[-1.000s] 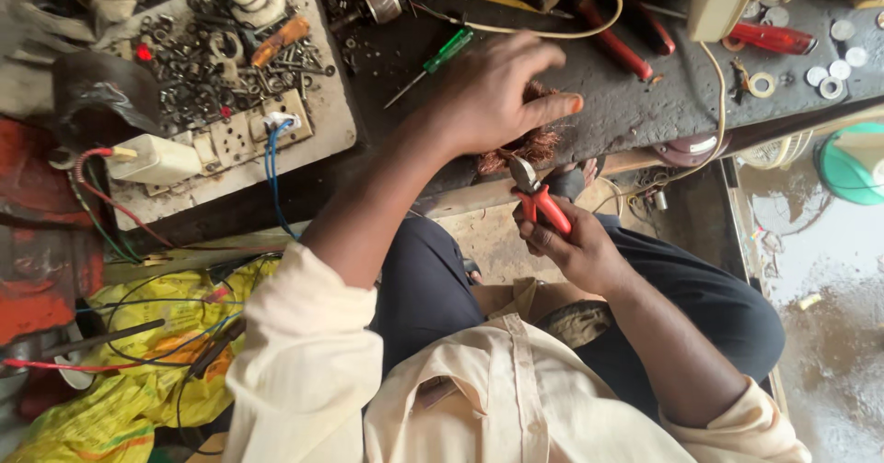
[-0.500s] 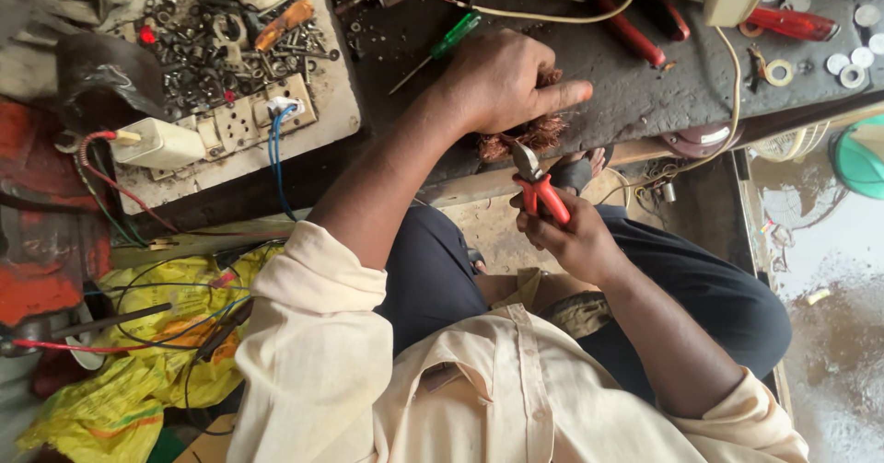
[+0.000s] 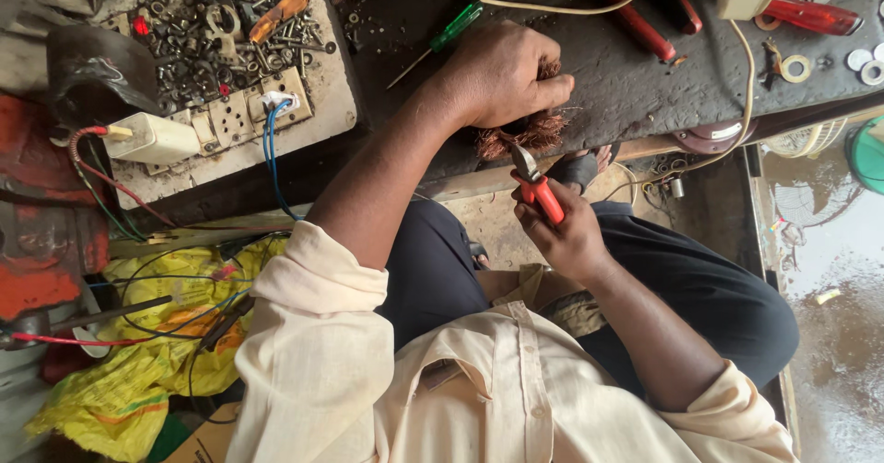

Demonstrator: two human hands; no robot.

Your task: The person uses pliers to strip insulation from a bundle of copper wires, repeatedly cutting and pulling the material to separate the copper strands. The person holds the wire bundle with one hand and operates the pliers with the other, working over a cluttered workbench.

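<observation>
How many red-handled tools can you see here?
3: cutters in the right hand, a second on the bench top centre, a third at top right. More may be hidden.

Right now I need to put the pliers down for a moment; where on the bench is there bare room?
Bare dark bench lies between the left hand and the red-handled tool, and on toward the washers. The white tray of screws and the cable-strewn top edge are crowded. The right hand holds the pliers.
</observation>
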